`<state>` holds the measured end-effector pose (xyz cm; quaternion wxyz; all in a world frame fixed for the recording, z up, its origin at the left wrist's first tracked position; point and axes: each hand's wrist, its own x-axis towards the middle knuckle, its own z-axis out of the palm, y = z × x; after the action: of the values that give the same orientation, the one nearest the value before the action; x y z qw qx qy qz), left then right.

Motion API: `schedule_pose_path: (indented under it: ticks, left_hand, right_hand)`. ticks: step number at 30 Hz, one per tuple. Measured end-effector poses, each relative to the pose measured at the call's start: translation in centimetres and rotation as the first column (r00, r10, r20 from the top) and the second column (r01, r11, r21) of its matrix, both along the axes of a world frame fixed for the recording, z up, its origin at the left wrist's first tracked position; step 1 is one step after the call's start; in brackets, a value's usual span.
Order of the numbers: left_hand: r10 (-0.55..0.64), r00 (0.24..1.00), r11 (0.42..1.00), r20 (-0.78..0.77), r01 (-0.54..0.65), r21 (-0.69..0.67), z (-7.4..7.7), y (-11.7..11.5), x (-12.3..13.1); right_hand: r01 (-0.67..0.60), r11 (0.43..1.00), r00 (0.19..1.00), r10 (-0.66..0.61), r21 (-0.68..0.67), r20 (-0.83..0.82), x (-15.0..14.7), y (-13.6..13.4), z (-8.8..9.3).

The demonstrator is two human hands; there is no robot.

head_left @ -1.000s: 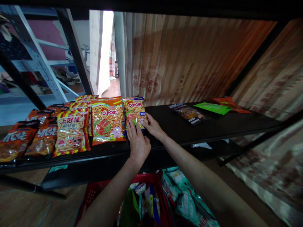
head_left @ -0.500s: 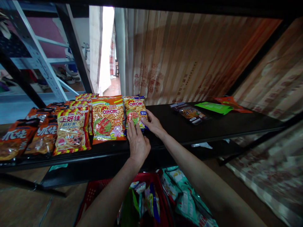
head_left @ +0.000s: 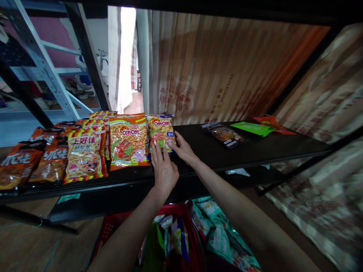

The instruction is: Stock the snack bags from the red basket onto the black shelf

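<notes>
A small snack bag (head_left: 159, 126) with blue edges and pictured crackers stands upright on the black shelf (head_left: 210, 151). My left hand (head_left: 164, 172) lies against its lower front, fingers stretched out and the thumb apart. At the bag's right side is my right hand (head_left: 183, 149), closed on the edge with the thumb in front; its other fingers are partly hidden. Just left stands a larger orange snack bag (head_left: 129, 141). Beyond that, a yellow and red bag of shrimp crackers (head_left: 86, 156) heads a row. Behind the small bag the top of another shows.
Dark orange snack bags (head_left: 18, 164) fill the shelf's left end. On the right lie a dark packet (head_left: 227, 136), a green packet (head_left: 253, 129) and an orange packet (head_left: 273, 124). Below stands a red basket (head_left: 176, 209) of snacks, beside several teal bags (head_left: 218, 238).
The view has shifted slightly. Both hands stay at the small snack bag, and the bags on the shelf keep their places.
</notes>
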<state>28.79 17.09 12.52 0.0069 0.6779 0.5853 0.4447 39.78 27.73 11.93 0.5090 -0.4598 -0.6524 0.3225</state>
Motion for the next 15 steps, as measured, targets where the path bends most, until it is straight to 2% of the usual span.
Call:
schedule_pose_path:
  ticks: [2,4,6,8,10,12,13,15]
  left_hand:
    - [-0.031,0.999,0.999,0.007,0.031,0.034,0.1,-0.4,0.0]
    - [-0.095,0.995,0.992,0.019,0.093,0.088,0.2,-1.3,-0.2]
    - [-0.196,0.981,0.970,0.009,0.193,0.146,-0.1,-2.9,-0.6]
    - [-0.315,0.949,0.934,-0.014,0.312,0.171,-1.4,-5.3,-1.2]
    - [-0.422,0.906,0.900,-0.011,0.421,0.113,-4.1,-8.2,-2.1]
    - [-0.470,0.881,0.875,0.048,0.472,-0.105,-8.1,-11.2,-3.3]
    - [-0.431,0.897,0.858,0.102,0.442,-0.263,-10.5,-12.7,-4.0]
    - [-0.189,0.963,0.778,0.191,0.266,-0.570,-15.4,-15.6,-5.6]
  right_hand:
    - [-0.014,0.999,1.000,0.014,-0.029,-0.009,0.1,-0.1,0.0]
    - [0.025,0.999,1.000,-0.025,-0.037,0.005,0.2,-0.4,0.3]
    - [0.124,0.992,0.992,-0.124,0.025,0.009,0.4,-1.4,0.8]
    - [0.232,0.960,0.973,-0.228,0.155,-0.045,0.5,-3.4,1.5]
    - [0.304,0.911,0.952,-0.277,0.279,-0.132,0.4,-6.6,1.8]
    - [0.328,0.893,0.941,-0.280,0.307,-0.192,0.1,-10.5,0.8]
    - [0.327,0.906,0.938,-0.276,0.270,-0.208,-0.2,-12.7,-0.3]
    - [0.305,0.948,0.935,-0.279,0.093,-0.219,-0.7,-16.9,-4.1]
